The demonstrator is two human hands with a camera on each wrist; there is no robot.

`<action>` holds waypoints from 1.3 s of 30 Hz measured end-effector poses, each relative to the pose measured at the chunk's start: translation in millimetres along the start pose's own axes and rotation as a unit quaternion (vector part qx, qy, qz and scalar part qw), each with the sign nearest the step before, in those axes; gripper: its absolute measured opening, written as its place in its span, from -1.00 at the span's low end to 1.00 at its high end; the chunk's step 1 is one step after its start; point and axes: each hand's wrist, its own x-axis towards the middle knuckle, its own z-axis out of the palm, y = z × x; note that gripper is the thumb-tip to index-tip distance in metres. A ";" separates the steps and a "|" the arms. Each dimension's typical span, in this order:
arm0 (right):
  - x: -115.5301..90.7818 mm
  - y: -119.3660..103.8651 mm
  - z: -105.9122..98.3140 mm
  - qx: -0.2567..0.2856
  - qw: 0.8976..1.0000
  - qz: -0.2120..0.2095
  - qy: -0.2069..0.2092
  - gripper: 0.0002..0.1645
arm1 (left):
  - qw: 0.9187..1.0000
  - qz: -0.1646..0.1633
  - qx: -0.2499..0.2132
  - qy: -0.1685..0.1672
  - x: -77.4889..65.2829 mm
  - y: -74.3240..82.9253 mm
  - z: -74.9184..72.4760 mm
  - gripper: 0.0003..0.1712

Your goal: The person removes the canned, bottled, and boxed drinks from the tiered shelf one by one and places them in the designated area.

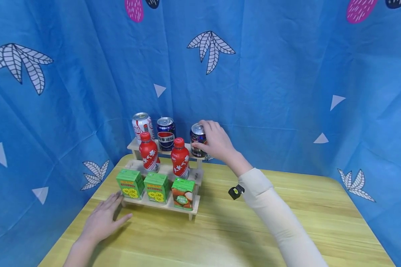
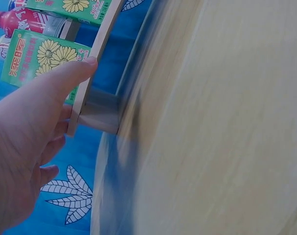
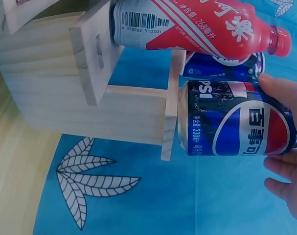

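Observation:
My right hand (image 1: 217, 142) grips a dark blue Pepsi can (image 3: 236, 120) near its top, at the right end of the rack's top tier. The can is upright, its base right at the shelf board; whether it bears fully on the board I cannot tell. Down at the front left corner of the wooden rack (image 1: 183, 211), my left hand (image 1: 101, 218) has its fingers loosely extended beside the bottom tier. In the left wrist view its thumb lies across the shelf edge, in front of a green drink carton (image 2: 45, 58).
Another Pepsi can (image 1: 166, 135) and a white can (image 1: 142, 124) share the top tier. Two red bottles (image 1: 149, 154) occupy the middle one. Green cartons (image 1: 156, 187) line the bottom, the rightmost carton (image 1: 182, 194) brown-fronted. Blue curtain (image 1: 270, 92) hangs behind the wooden table (image 1: 304, 215).

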 end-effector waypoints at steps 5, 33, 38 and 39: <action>-12.7 6.1 -8.1 -0.001 1.000 -0.001 0.009 -0.08 | 1.000 0.003 -0.001 0.001 0.5 0.0 0.2 -0.03; -99.4 53.3 -38.8 -0.062 0.998 0.030 -0.010 -0.04 | 1.000 0.019 0.010 0.006 0.0 -4.4 -2.2 -0.05; -117.8 65.0 -37.6 -0.067 0.997 0.041 -0.008 -0.05 | 1.000 0.017 0.010 0.001 0.6 -4.3 -2.8 -0.05; -121.9 67.6 -37.2 -0.068 0.997 0.043 -0.009 -0.06 | 1.000 0.017 0.010 0.002 0.9 -4.4 -2.7 -0.04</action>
